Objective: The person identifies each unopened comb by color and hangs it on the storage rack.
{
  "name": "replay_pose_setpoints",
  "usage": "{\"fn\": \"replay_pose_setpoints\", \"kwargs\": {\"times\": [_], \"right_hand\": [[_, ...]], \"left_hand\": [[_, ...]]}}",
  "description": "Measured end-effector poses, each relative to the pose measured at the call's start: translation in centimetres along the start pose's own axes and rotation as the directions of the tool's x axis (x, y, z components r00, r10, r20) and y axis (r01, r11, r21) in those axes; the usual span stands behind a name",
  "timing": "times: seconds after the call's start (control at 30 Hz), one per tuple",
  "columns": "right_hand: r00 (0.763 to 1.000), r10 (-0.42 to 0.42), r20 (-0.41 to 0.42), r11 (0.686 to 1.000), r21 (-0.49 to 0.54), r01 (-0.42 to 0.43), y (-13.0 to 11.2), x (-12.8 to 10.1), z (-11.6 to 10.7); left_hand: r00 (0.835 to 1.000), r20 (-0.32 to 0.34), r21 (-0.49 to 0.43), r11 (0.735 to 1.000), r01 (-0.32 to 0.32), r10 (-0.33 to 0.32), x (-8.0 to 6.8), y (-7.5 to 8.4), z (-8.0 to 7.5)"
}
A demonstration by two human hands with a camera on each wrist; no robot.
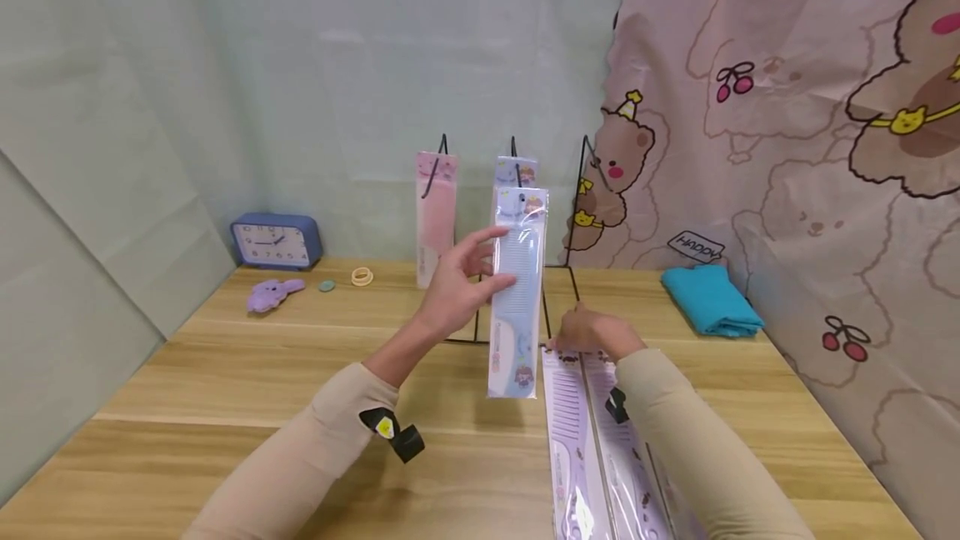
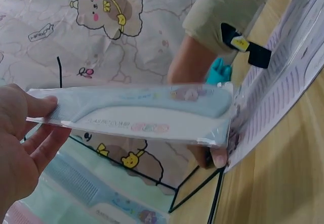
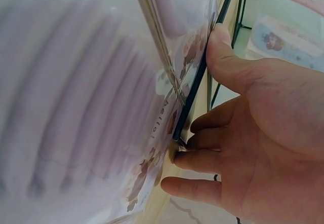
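Note:
My left hand (image 1: pixel 468 277) pinches a blue comb in a clear packet (image 1: pixel 517 298) by its left edge, thumb in front. The packet hangs upright before the middle hook of a black wire rack (image 1: pixel 582 190); the hook's tip meets its top hole, though I cannot tell how far through. Behind it another blue comb packet (image 1: pixel 516 169) hangs on that hook. On the left hook is a pink comb packet (image 1: pixel 437 215). Low at the rack's front, my right hand (image 3: pixel 253 127) grips the black base bar with thumb and fingers, beside purple comb packets (image 1: pixel 570 440).
At the back left stand a blue clock (image 1: pixel 275 240), a purple plush-like item (image 1: pixel 273 296), a small green ring (image 1: pixel 326 286) and yellowish bands (image 1: pixel 362 277). A folded teal cloth (image 1: pixel 711 300) lies at the right. The rack's right hook bears no packet.

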State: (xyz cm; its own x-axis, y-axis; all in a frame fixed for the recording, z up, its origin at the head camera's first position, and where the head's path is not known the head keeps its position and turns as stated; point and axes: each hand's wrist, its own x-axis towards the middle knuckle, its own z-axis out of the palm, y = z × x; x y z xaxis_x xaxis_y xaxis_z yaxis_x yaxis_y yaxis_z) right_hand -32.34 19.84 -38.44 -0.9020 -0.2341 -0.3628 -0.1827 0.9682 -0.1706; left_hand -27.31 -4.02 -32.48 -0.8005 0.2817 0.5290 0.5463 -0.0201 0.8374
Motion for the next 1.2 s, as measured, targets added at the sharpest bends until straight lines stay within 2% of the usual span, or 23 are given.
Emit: {"fn": "replay_pose_setpoints", "kwargs": {"times": [0.17,0.37,0.67,0.87,0.93,1.03,1.2], "right_hand": [[1.000,0.003,0.001,1.000,-0.016,-0.003,0.0,0.0,0.0],[0.999,-0.037,-0.006,0.999,-0.031,0.037,0.1,0.1,0.1],[1.000,-0.021,-0.004,1.000,-0.004,0.021,0.3,0.1,0.0],[1.000,-0.007,-0.013,1.000,-0.004,0.007,0.3,0.1,0.1],[1.000,-0.003,-0.014,1.000,-0.003,0.003,0.2,0.1,0.1],[1.000,0.000,-0.013,1.000,-0.003,0.000,0.2,0.1,0.1],[1.000,-0.007,-0.009,1.000,-0.019,0.007,0.1,0.1,0.1]], "left_hand": [[0.998,-0.047,0.028,0.998,0.049,-0.047,1.4,-0.9,-0.2],[0.993,-0.111,0.081,0.996,0.040,-0.031,3.4,-2.3,-0.5],[0.988,-0.143,0.191,0.978,0.083,-0.056,5.7,-3.2,-0.6],[0.992,-0.116,0.347,0.935,0.079,-0.041,6.2,-3.7,-0.6],[0.993,-0.112,0.373,0.925,0.071,-0.031,6.2,-4.0,-0.6],[0.993,-0.114,0.374,0.925,0.070,-0.029,6.4,-4.2,-0.5],[0.992,-0.112,0.326,0.941,0.092,-0.058,6.3,-4.3,-0.6]]}}
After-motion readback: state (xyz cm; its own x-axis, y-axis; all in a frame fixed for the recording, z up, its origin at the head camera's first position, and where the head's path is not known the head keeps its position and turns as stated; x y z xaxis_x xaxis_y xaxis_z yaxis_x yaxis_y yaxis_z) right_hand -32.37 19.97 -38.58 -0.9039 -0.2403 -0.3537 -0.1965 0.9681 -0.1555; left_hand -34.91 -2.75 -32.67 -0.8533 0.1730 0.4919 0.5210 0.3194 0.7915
